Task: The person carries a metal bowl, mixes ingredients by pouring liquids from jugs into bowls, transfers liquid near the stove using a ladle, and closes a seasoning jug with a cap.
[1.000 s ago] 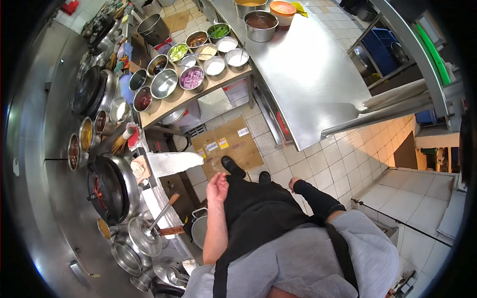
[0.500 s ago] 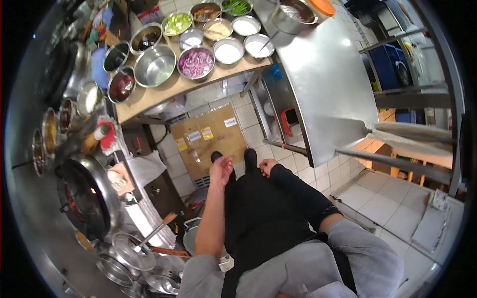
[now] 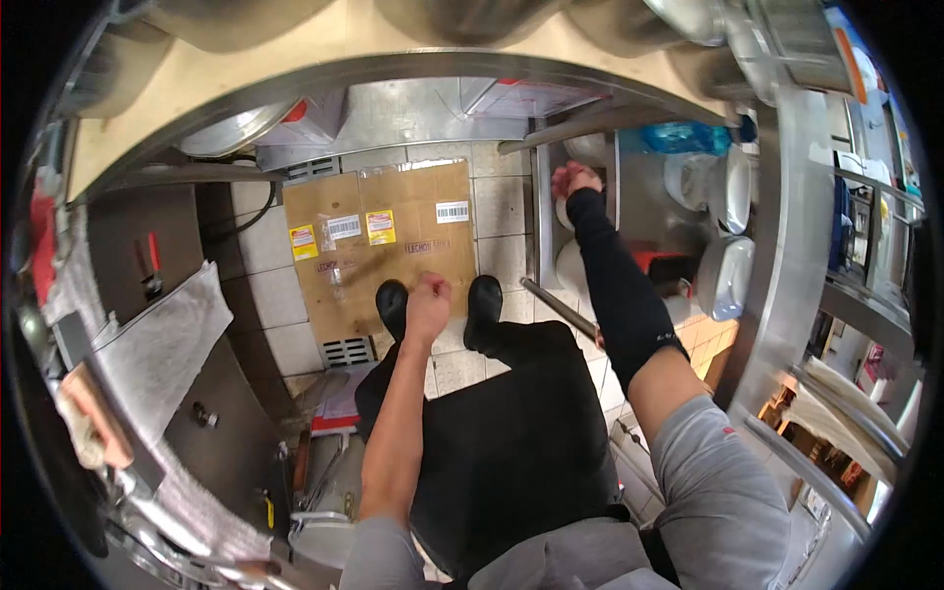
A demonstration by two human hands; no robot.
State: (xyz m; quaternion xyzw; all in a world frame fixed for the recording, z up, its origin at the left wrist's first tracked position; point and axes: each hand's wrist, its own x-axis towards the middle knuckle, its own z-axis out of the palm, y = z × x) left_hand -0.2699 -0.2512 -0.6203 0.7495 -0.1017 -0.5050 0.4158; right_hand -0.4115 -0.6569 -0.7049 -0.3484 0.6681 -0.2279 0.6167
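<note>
My left hand (image 3: 430, 297) hangs low in front of the black apron (image 3: 501, 433), over the near edge of a flattened cardboard sheet (image 3: 344, 270) on the floor. Its fingers are curled in, and nothing shows in them. My right hand (image 3: 576, 180), below a black sleeve, reaches forward to the shelf under the steel counter on the right. Its fingers look loosely apart and slightly blurred, with no object seen in them. A white bowl (image 3: 564, 214) is just behind that hand; whether they touch I cannot tell.
More white dishes (image 3: 730, 277) and a blue plastic bag (image 3: 686, 138) are on the shelf. A metal rail (image 3: 559, 307) runs beside my right leg. Overhead, the wooden worktop (image 3: 324, 44) carries metal bowls. A cloth (image 3: 167, 349) hangs at left.
My view has tipped down and moved closer to the worktop. My right hand has gone from beside the apron forward and right to the shelf. The left hand stays low, still curled.
</note>
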